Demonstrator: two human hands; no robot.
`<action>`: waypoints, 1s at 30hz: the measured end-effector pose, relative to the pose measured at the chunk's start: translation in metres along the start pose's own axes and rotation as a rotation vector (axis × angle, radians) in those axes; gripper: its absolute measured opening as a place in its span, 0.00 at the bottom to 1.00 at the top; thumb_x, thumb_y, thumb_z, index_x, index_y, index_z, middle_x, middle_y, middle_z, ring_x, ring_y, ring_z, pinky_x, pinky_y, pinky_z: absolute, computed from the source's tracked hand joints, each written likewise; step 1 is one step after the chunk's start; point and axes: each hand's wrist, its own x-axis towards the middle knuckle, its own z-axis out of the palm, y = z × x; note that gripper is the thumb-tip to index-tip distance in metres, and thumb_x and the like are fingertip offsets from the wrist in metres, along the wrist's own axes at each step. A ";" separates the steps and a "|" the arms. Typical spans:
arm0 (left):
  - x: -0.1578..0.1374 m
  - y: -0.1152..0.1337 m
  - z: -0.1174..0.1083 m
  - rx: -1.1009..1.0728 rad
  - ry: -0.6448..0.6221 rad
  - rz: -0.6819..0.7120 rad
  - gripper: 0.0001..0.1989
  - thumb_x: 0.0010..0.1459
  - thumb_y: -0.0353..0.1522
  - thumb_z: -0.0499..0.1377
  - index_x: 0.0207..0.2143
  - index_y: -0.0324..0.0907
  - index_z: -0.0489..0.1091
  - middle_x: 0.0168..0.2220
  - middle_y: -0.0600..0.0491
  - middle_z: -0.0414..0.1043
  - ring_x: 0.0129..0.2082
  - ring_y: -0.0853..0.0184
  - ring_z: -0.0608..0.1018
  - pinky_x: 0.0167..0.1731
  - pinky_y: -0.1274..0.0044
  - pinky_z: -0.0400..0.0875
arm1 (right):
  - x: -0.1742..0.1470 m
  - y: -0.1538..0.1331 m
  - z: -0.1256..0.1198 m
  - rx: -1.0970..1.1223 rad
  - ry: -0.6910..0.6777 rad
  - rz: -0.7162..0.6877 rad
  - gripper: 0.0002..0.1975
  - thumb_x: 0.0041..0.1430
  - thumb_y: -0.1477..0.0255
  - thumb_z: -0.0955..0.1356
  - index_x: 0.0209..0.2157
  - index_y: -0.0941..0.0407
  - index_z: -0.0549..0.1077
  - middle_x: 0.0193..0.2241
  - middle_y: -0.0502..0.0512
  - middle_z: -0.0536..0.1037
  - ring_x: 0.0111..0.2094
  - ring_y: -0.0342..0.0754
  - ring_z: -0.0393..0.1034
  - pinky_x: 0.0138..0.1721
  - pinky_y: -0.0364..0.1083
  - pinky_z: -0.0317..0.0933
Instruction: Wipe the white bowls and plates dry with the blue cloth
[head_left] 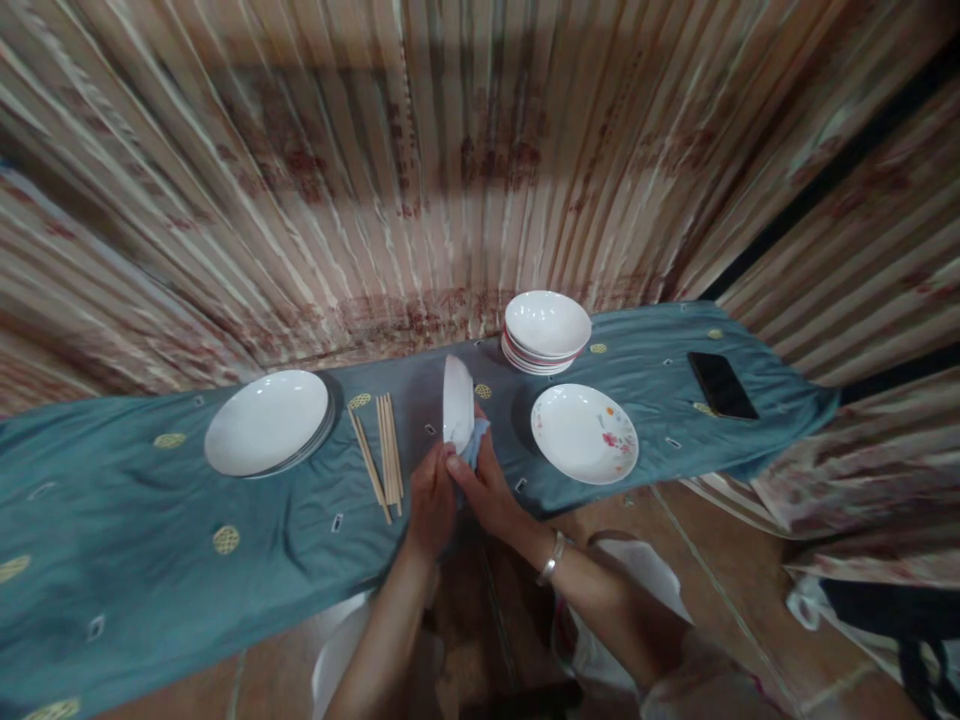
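Observation:
Over the middle of the table, a white bowl [456, 402] is tipped up on its side, its rim seen nearly edge-on. My left hand [433, 500] grips the bowl's lower edge, fingers closed. From the right, my right hand [491, 488] presses a light blue cloth [475, 443] against the bowl, its thumb close to the left hand. A silver bracelet [551, 558] circles the right wrist. Left of the hands lie several wooden chopsticks [388, 450]. A white plate with flowers [583, 435] rests to the right, with a stack of white bowls [546, 328] behind it.
Several stacked white plates [268, 425] stand on the left of the teal tablecloth [285, 540]. A black phone [722, 385] lies at the right end. Patterned curtains [450, 180] hang close behind the table; a white stool [345, 645] is below its front edge.

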 end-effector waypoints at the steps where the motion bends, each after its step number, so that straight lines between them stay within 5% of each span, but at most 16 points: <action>1: 0.000 -0.001 0.002 0.013 -0.029 0.053 0.20 0.66 0.41 0.47 0.41 0.40 0.74 0.38 0.48 0.79 0.38 0.63 0.79 0.44 0.71 0.73 | 0.001 -0.001 0.000 0.053 0.002 0.026 0.44 0.60 0.54 0.67 0.69 0.54 0.44 0.67 0.59 0.58 0.69 0.53 0.48 0.70 0.54 0.40; 8: 0.005 -0.025 0.009 0.086 -0.103 0.259 0.20 0.67 0.35 0.48 0.54 0.40 0.71 0.55 0.43 0.73 0.57 0.61 0.74 0.60 0.67 0.65 | 0.003 0.007 0.001 0.237 0.031 0.170 0.36 0.58 0.53 0.68 0.64 0.53 0.61 0.61 0.56 0.69 0.64 0.55 0.58 0.67 0.53 0.50; 15: 0.005 -0.027 0.010 0.244 -0.165 0.284 0.21 0.66 0.32 0.48 0.59 0.37 0.66 0.59 0.40 0.70 0.60 0.60 0.71 0.62 0.64 0.63 | 0.002 0.004 -0.004 0.327 0.076 0.238 0.27 0.59 0.53 0.67 0.54 0.55 0.73 0.53 0.55 0.77 0.56 0.51 0.68 0.65 0.51 0.53; 22: 0.003 -0.037 0.010 0.404 -0.227 0.408 0.18 0.65 0.32 0.50 0.55 0.42 0.69 0.58 0.43 0.71 0.61 0.59 0.71 0.65 0.57 0.56 | 0.006 0.003 -0.017 0.143 0.111 0.257 0.22 0.59 0.51 0.64 0.36 0.53 0.79 0.38 0.53 0.82 0.51 0.51 0.71 0.58 0.51 0.62; 25: 0.004 -0.043 0.003 0.374 -0.176 0.411 0.18 0.64 0.34 0.53 0.54 0.42 0.70 0.59 0.42 0.70 0.62 0.58 0.69 0.66 0.57 0.53 | 0.006 0.007 -0.021 0.111 0.100 0.257 0.20 0.59 0.52 0.63 0.34 0.52 0.79 0.37 0.53 0.81 0.48 0.51 0.72 0.55 0.49 0.63; 30: 0.008 -0.051 -0.015 0.243 0.099 0.258 0.26 0.60 0.37 0.60 0.61 0.45 0.64 0.66 0.46 0.60 0.70 0.57 0.53 0.69 0.60 0.44 | 0.009 0.014 -0.029 0.211 0.117 0.350 0.20 0.59 0.54 0.63 0.35 0.54 0.78 0.33 0.54 0.82 0.46 0.52 0.73 0.51 0.50 0.65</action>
